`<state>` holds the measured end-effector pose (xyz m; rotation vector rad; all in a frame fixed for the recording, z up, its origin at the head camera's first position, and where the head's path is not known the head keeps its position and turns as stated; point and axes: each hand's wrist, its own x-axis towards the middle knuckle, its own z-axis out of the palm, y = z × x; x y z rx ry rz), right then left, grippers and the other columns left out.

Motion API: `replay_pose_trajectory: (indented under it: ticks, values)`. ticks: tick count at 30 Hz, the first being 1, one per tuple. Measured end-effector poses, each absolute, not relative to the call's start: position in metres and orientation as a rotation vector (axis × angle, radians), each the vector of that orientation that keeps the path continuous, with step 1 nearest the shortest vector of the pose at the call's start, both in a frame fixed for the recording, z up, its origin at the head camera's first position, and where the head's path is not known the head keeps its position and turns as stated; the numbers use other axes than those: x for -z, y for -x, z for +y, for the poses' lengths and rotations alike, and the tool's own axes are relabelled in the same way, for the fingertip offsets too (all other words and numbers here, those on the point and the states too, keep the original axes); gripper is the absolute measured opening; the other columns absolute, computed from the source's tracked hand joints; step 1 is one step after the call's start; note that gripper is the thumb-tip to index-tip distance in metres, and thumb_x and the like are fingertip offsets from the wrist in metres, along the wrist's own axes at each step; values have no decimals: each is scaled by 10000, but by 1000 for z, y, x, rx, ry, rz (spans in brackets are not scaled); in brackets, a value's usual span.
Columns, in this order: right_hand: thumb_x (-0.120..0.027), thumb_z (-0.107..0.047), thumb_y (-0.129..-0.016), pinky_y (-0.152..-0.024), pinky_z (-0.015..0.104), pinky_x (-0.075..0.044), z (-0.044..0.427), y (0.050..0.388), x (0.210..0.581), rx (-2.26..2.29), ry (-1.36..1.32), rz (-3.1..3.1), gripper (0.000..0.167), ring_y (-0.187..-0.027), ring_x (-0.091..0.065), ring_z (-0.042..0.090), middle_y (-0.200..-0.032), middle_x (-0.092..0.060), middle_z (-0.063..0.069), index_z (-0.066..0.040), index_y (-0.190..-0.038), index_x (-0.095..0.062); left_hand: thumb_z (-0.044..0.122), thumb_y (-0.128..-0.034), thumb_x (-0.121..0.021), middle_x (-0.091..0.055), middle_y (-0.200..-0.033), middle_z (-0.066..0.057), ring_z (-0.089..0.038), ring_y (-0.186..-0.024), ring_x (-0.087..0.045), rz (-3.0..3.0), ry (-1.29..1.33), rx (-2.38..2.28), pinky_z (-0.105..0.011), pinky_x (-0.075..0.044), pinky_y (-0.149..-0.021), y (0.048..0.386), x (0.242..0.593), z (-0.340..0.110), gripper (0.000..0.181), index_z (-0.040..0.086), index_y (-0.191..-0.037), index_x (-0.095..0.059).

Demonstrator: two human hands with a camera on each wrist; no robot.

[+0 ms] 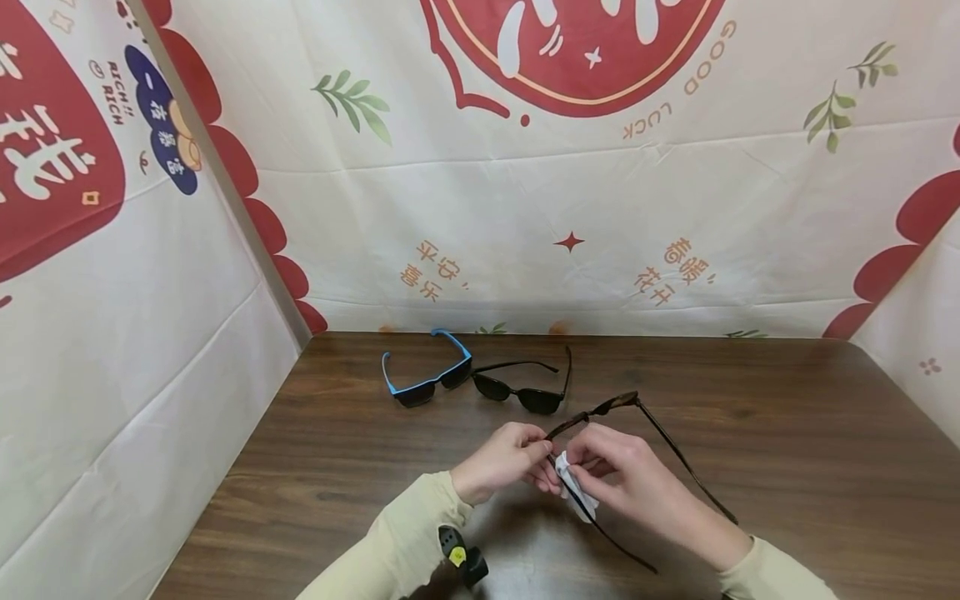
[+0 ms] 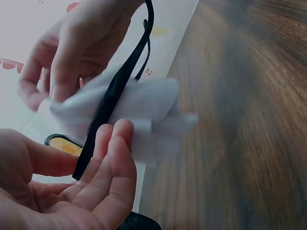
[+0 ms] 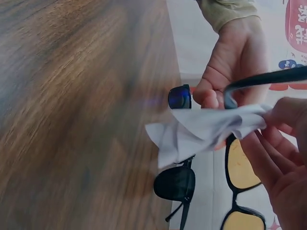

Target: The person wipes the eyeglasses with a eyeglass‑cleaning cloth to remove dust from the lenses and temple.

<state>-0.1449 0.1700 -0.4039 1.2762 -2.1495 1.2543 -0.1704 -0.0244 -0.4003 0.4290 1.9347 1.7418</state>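
Note:
My left hand (image 1: 504, 460) pinches a pair of dark-framed glasses (image 1: 618, 403) at one end of the front, near the hinge. Yellow-tinted lenses (image 3: 242, 165) show in the right wrist view. Both temples are unfolded and point back toward the person. In my right hand (image 1: 636, 473) a crumpled white cloth (image 1: 577, 493) is pinched between thumb and fingers. This cloth lies against the temple (image 2: 112, 93) on the left-hand side, close to the left fingertips. The glasses are held above the table. Part of the front is hidden behind the hands.
Blue-and-black sunglasses (image 1: 427, 385) and black sunglasses (image 1: 525, 395) sit side by side with temples unfolded on the brown wooden table (image 1: 315, 467), beyond the hands. White printed sheets (image 1: 525, 200) stand behind and at both sides.

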Motion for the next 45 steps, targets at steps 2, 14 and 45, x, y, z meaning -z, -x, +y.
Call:
replay_pose_trajectory:
  ticks: [2, 14, 45]
  values:
    - [-684, 222, -705, -622, 187, -527, 173, 144, 403, -1247, -1336, -2145, 396, -755, -649, 106, -886, -599, -1, -82, -942, -594, -6, -989, -449, -661, -732, -216, -186, -631, -659, 1940, -416, -1742, -384, -563, -662, 172, 401, -26, 176, -107, -954, -588]
    - [-671, 113, -818, -605, 155, -501, 193, 127, 402, -1287, -1523, -2197, 281, -729, -613, 48, -856, -579, -33, -121, -920, -555, -18, -971, -435, -640, -791, -333, -311, -684, -687, 1988, -402, -1760, -409, -562, -661, 182, 402, -35, 185, -109, -978, -596]
    - [-498, -241, -994, -650, 98, -437, 185, 130, 380, -922, -1459, -2128, 152, -752, -539, -1, -891, -568, -114, -180, -901, -601, -3, -964, -481, -658, -776, -259, -332, -698, -691, 2144, -354, -1850, -373, -564, -653, 196, 397, -44, 183, -131, -1063, -564]
